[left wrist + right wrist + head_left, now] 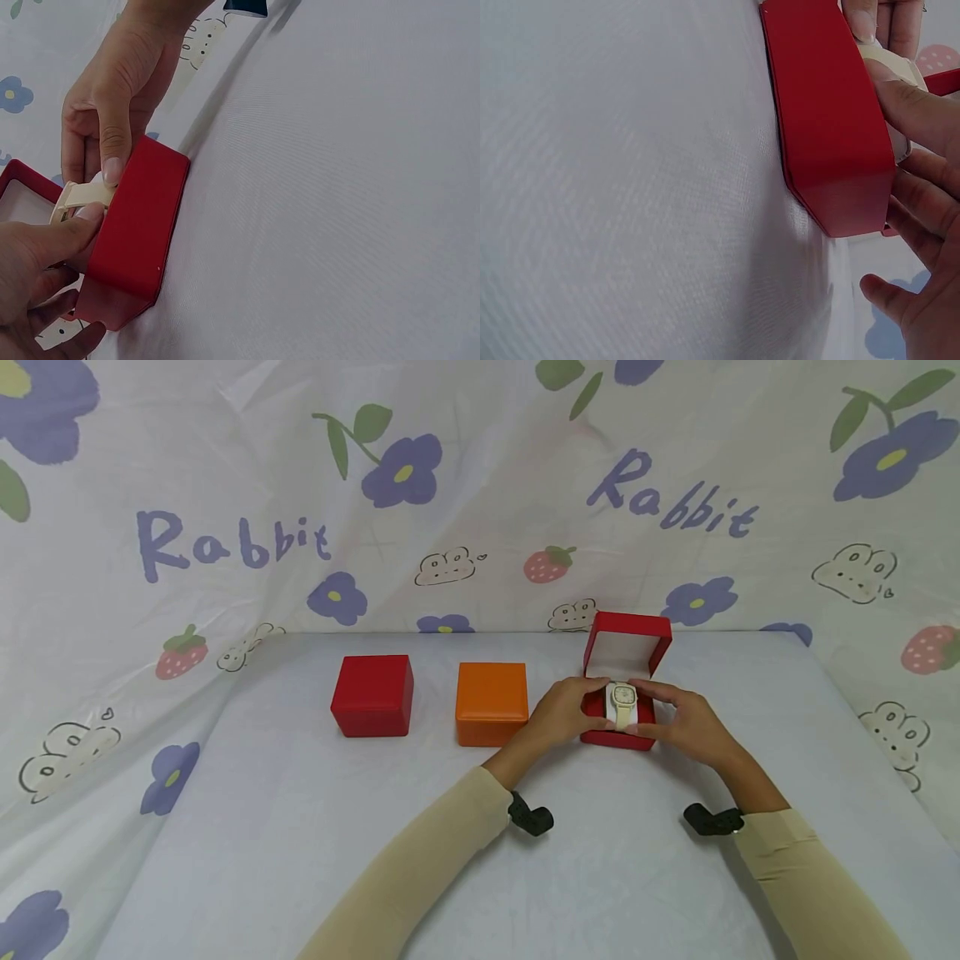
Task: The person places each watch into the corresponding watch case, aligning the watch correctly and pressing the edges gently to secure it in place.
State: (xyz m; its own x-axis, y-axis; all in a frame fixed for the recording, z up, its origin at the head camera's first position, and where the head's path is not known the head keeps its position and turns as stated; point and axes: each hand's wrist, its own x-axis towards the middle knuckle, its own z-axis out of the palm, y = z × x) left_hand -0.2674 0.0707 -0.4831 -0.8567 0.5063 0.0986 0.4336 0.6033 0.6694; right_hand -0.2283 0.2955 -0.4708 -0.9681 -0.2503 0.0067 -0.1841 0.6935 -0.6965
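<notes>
A wristwatch (623, 696) with a cream strap sits wrapped on a white cushion inside an open red box (617, 740). Its lid (633, 624) stands raised behind. From the left side my left hand (564, 714) holds the watch and cushion between thumb and fingers. My right hand (690, 722) grips them likewise from the right. In the left wrist view, the left thumb (79, 225) lies by the cream strap (86, 195) above the box's red front (139, 225). The right wrist view has the right thumb (911, 109) against the watch; the dial is hidden there.
A closed red box (372, 697) stands at the left on the white-covered table (300, 860). Between it and the open box is a closed orange box (491, 693), close to the left forearm. A printed curtain (480, 485) hangs behind the table.
</notes>
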